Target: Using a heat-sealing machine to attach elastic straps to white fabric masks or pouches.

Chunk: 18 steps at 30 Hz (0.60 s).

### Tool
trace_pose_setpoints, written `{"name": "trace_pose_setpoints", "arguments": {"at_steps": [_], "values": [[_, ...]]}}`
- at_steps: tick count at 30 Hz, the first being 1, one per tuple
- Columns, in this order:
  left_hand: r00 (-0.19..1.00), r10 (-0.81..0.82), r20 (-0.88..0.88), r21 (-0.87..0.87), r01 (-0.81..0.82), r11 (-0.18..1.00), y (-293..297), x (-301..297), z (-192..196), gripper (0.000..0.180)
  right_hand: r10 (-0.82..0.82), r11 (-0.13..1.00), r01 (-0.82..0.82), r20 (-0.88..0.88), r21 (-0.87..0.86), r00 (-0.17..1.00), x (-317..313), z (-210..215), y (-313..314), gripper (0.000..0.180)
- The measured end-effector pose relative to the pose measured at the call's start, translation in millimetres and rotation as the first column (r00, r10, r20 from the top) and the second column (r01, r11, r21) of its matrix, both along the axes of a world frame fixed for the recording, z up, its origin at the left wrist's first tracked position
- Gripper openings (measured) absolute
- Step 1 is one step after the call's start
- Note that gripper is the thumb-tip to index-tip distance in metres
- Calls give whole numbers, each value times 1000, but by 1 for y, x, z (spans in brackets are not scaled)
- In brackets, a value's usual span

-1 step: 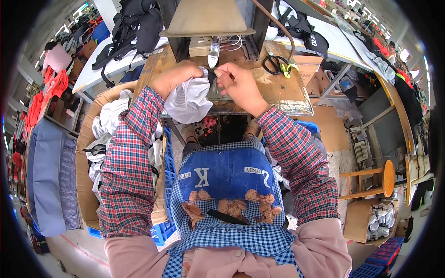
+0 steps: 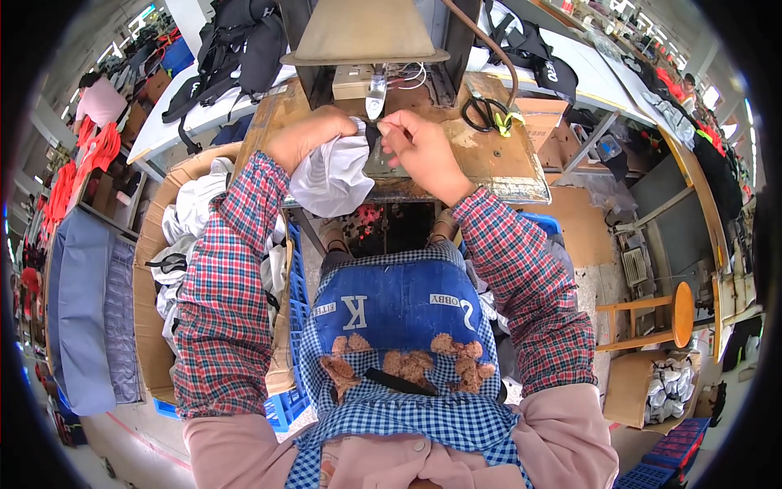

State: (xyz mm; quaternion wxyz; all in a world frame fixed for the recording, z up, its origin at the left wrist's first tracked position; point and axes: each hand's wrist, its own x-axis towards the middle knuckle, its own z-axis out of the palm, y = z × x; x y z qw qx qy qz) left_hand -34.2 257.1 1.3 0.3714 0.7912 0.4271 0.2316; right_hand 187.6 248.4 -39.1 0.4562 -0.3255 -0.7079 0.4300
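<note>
My left hand (image 2: 312, 137) is closed on a bundle of light grey-white fabric (image 2: 334, 175), which hangs over the front edge of a worn wooden work table (image 2: 497, 167). Just below the shiny metal head (image 2: 375, 99) of a bench machine, a small dark piece (image 2: 372, 137) shows at the fabric's edge. My right hand (image 2: 419, 151) is pinched beside that dark piece, its fingertips close under the metal head. What lies between the right fingertips is too small to make out. A pale guard plate (image 2: 362, 37) juts out above both hands.
Black-handled scissors (image 2: 481, 114) with a yellow-green tie lie right of my hands. On my left stands a cardboard box (image 2: 155, 285) of pale fabric pieces by a blue crate (image 2: 297, 326). Black backpacks (image 2: 236, 49) rest on the white table behind. A wooden stool (image 2: 683, 314) is at right.
</note>
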Motion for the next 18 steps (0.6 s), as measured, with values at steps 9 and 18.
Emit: {"name": "trace_pose_setpoints", "arguments": {"at_steps": [9, 18], "values": [[964, -203, -172, 393, 256, 883, 4, -6, 0, 5, 1, 999, -1, -3, -35, 1000, 2, 6, 1, 21], [969, 95, 229, -96, -75, 993, -19, 12, 12, 9, -10, 999, 10, 3, -35, 1000, 3, 8, -1, 21]]}}
